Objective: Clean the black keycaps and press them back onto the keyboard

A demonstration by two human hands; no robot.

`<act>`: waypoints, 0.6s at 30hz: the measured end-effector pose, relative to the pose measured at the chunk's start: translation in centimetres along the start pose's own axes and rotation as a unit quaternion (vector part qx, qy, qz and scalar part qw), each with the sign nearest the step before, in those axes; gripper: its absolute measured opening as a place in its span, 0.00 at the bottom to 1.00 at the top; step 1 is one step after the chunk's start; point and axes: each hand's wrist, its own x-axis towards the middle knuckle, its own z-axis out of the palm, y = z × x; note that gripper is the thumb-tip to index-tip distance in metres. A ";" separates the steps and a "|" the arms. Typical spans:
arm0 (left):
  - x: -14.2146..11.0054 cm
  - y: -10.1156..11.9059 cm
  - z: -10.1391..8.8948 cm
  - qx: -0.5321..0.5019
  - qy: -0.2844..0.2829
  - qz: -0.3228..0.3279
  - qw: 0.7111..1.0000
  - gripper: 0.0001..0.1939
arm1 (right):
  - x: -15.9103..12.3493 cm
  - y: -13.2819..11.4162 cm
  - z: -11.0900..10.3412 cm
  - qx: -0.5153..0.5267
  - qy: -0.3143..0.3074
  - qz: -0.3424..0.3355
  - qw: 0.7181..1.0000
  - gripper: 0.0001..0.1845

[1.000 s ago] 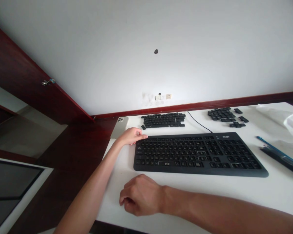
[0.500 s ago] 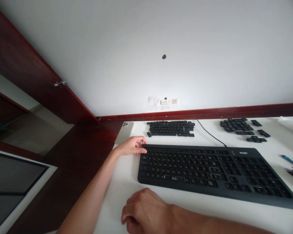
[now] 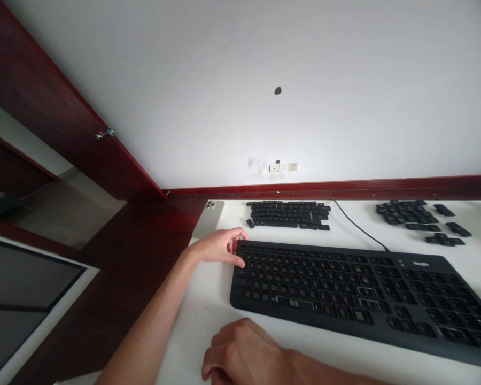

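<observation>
A black keyboard point(image 3: 356, 291) lies across the white desk point(image 3: 208, 315), its cable running back toward the wall. My left hand point(image 3: 218, 247) grips the keyboard's far left corner, thumb on the key side and fingers curled over the top edge. My right hand point(image 3: 240, 358) rests on the desk in front of the keyboard's left end, fingers curled under in a loose fist; nothing shows in it. Behind the keyboard lie a block of loose black keycaps point(image 3: 291, 213) and a second group of keycaps point(image 3: 414, 214) farther right.
A pale phone point(image 3: 209, 218) lies face down at the desk's back left corner, just beyond my left hand. Dark red cabinets point(image 3: 44, 123) and a wooden surface stand to the left. Wall sockets point(image 3: 284, 167) sit above the red skirting.
The view has swung left, so the keyboard sits more to the right and closer. My left hand has closed round the keyboard's far left corner. My right hand stays curled on the desk.
</observation>
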 end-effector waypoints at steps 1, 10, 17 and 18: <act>-0.1 0.1 0.0 0.003 0.000 0.004 1.000 0.34 | 0.0 0.1 0.1 -0.003 -0.002 -0.002 1.000 0.09; 2.6 -1.4 1.7 -0.110 0.217 0.030 0.969 0.18 | -0.1 0.3 0.1 -0.003 0.008 -0.008 1.000 0.08; 7.3 -1.7 1.4 0.071 0.415 0.032 0.907 0.13 | 0.2 0.7 0.3 -0.009 0.005 -0.029 1.000 0.08; 8.0 -1.7 0.9 0.083 0.416 0.035 0.905 0.14 | 0.2 0.9 0.4 -0.009 0.005 -0.030 0.999 0.08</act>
